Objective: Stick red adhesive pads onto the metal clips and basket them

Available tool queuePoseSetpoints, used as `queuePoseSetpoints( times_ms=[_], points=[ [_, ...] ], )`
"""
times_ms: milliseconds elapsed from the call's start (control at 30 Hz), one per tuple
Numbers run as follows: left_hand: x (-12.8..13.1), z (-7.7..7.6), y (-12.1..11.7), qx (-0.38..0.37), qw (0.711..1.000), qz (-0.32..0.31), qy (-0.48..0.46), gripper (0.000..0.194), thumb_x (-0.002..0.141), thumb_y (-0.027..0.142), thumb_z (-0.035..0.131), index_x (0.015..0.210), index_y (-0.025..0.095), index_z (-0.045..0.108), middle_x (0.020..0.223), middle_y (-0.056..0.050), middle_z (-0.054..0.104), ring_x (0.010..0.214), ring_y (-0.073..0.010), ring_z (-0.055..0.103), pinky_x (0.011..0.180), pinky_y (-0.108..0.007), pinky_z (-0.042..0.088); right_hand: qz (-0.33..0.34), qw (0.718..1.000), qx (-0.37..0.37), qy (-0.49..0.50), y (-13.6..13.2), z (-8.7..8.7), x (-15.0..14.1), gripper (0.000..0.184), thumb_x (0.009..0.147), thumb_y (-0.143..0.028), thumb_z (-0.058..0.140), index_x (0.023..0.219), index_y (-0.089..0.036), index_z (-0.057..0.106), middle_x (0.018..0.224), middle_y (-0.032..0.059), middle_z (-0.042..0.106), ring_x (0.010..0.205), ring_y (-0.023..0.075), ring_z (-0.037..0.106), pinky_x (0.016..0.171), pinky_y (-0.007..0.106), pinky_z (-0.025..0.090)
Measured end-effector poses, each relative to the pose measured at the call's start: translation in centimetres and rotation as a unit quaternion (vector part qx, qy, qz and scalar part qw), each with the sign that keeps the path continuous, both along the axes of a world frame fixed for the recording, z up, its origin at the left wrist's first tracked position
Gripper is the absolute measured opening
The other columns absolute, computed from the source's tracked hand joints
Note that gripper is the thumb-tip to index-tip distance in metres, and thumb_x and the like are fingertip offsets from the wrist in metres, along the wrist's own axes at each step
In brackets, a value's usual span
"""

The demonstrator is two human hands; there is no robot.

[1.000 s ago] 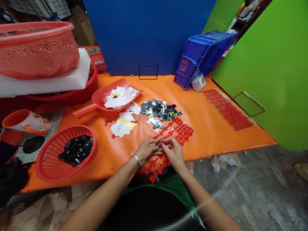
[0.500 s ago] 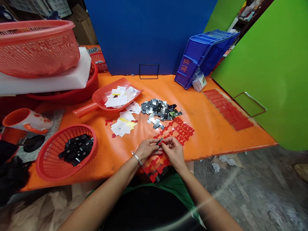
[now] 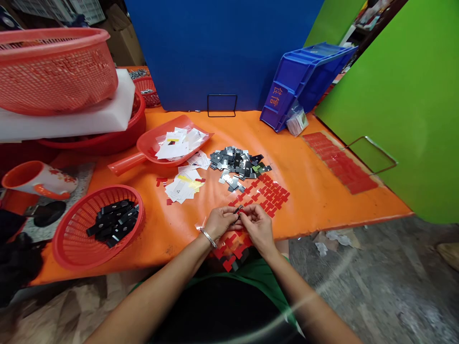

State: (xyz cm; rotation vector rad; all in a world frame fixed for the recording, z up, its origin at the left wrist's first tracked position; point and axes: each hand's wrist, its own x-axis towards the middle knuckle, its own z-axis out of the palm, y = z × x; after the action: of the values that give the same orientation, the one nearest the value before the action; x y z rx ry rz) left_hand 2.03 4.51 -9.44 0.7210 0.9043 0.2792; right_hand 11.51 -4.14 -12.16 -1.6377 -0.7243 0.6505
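Observation:
My left hand (image 3: 219,222) and my right hand (image 3: 258,227) meet at the table's front edge, fingers pinched together. Between them is a small dark metal plate (image 3: 237,210), mostly covered by the fingertips. Under the hands lies a clear sheet with red T-shaped stickers (image 3: 274,195); its near end hangs over the edge. Just beyond it is a pile of black and silvery metal plates (image 3: 234,161). To the left, a red plastic basket (image 3: 60,239) holds black plates, some with a shiny spot.
A red scoop (image 3: 127,164) with paper slips lies behind more slips (image 3: 181,188). At the left stand a mug (image 3: 39,177) and stacked baskets (image 3: 57,71). A blue bin (image 3: 287,91) leans at the back right, near another red sticker sheet (image 3: 337,162). Blue and green panels border the table.
The red sticker that showed at the fingertips is now hidden, and the fingers have closed in slightly over the plate. My left wrist has shifted a little to the right.

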Motion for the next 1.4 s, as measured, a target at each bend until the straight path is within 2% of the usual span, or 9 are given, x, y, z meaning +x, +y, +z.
queuePoseSetpoints(
  times_ms=[133, 233, 300, 467, 933, 1033, 1167, 1300, 1400],
  points=[
    [0.3, 0.0, -0.5, 0.02, 1.0, 0.019, 0.001, 0.009, 0.076, 0.003, 0.061, 0.084, 0.007, 0.062, 0.066, -0.006, 0.069, 0.056, -0.013, 0.067, 0.058, -0.022, 0.055, -0.01, 0.998, 0.004, -0.067, -0.4, 0.6, -0.4, 0.013, 0.083, -0.035, 0.057, 0.086, -0.022, 0.056, 0.075, 0.0018, 0.06, 0.06, 0.0155, 0.059, 0.057, 0.029, 0.052],
    [0.1, -0.1, -0.6, 0.022, 1.0, 0.019, -0.011, 0.009, 0.076, 0.003, 0.061, 0.084, 0.008, 0.062, 0.066, -0.006, 0.069, 0.056, -0.0126, 0.067, 0.057, -0.02, 0.055, -0.036, 0.984, 0.003, -0.175, -0.4, 1.1, -0.3, 0.011, 0.083, -0.031, 0.056, 0.083, -0.021, 0.06, 0.1, 0.0084, 0.057, 0.062, 0.0135, 0.057, 0.063, 0.032, 0.052],
    [0.1, -0.2, -0.6, 0.024, 1.0, 0.015, -0.013, 0.008, 0.077, 0.004, 0.061, 0.084, 0.008, 0.062, 0.065, -0.006, 0.069, 0.057, -0.0122, 0.067, 0.056, -0.019, 0.054, -0.043, 0.982, 0.0, -0.185, -0.2, 1.3, -0.1, 0.011, 0.083, -0.029, 0.056, 0.081, -0.02, 0.06, 0.108, 0.01, 0.052, 0.059, 0.0116, 0.055, 0.06, 0.032, 0.051],
    [0.1, -0.3, -0.5, 0.024, 1.0, 0.015, -0.011, 0.01, 0.074, 0.007, 0.066, 0.083, 0.008, 0.063, 0.065, -0.007, 0.069, 0.057, -0.0129, 0.066, 0.057, -0.021, 0.054, -0.04, 0.99, -0.006, -0.133, 0.5, 1.5, 0.4, 0.01, 0.08, -0.029, 0.058, 0.076, -0.02, 0.059, 0.091, 0.0061, 0.055, 0.061, 0.0132, 0.054, 0.055, 0.029, 0.051],
    [-0.1, -0.5, -0.4, 0.026, 0.999, -0.002, -0.022, 0.013, 0.073, 0.009, 0.068, 0.084, 0.006, 0.064, 0.065, -0.008, 0.068, 0.057, -0.0135, 0.066, 0.059, -0.023, 0.054, -0.039, 0.991, -0.027, -0.129, 0.7, 1.3, 0.6, 0.012, 0.077, -0.03, 0.061, 0.071, -0.02, 0.058, 0.08, 0.0032, 0.054, 0.061, 0.0138, 0.054, 0.055, 0.027, 0.049],
    [-0.3, -0.5, -0.4, 0.02, 0.999, -0.001, -0.026, 0.014, 0.072, 0.01, 0.069, 0.084, 0.006, 0.063, 0.065, -0.009, 0.069, 0.058, -0.0143, 0.067, 0.059, -0.023, 0.055, -0.041, 0.988, -0.028, -0.148, 0.5, 1.3, 0.6, 0.014, 0.077, -0.033, 0.061, 0.082, -0.02, 0.059, 0.085, 0.004, 0.055, 0.056, 0.0119, 0.052, 0.055, 0.028, 0.048],
    [-0.6, -0.3, -0.3, 0.014, 0.999, -0.005, -0.03, 0.016, 0.072, 0.011, 0.069, 0.086, 0.006, 0.063, 0.066, -0.009, 0.069, 0.057, -0.0145, 0.066, 0.06, -0.025, 0.055, -0.07, 0.987, -0.049, -0.133, 0.2, 1.3, 1.3, 0.048, 0.068, -0.034, 0.07, 0.111, -0.022, 0.053, 0.083, 0.0012, 0.058, 0.048, 0.0099, 0.045, 0.048, 0.026, 0.042],
    [-0.7, -0.4, -0.2, 0.015, 0.999, -0.015, -0.034, 0.014, 0.073, 0.011, 0.067, 0.086, 0.007, 0.063, 0.065, -0.008, 0.069, 0.055, -0.0129, 0.065, 0.059, -0.024, 0.055, 0.03, 0.994, -0.07, -0.081, 0.1, 1.6, 1.9, 0.02, 0.074, -0.039, 0.064, 0.078, -0.019, 0.063, 0.067, 0.0018, 0.062, 0.056, 0.0154, 0.055, 0.055, 0.028, 0.044],
    [-0.8, -0.5, -0.2, 0.017, 0.999, -0.023, -0.037, 0.016, 0.073, 0.013, 0.067, 0.087, 0.008, 0.063, 0.066, -0.007, 0.069, 0.054, -0.0114, 0.064, 0.06, -0.023, 0.054, 0.068, 0.995, -0.067, -0.041, 0.3, 1.7, 2.0, 0.022, 0.075, -0.041, 0.063, 0.068, -0.019, 0.063, 0.064, 0.0019, 0.063, 0.058, 0.0167, 0.057, 0.055, 0.027, 0.044]
  ],
)
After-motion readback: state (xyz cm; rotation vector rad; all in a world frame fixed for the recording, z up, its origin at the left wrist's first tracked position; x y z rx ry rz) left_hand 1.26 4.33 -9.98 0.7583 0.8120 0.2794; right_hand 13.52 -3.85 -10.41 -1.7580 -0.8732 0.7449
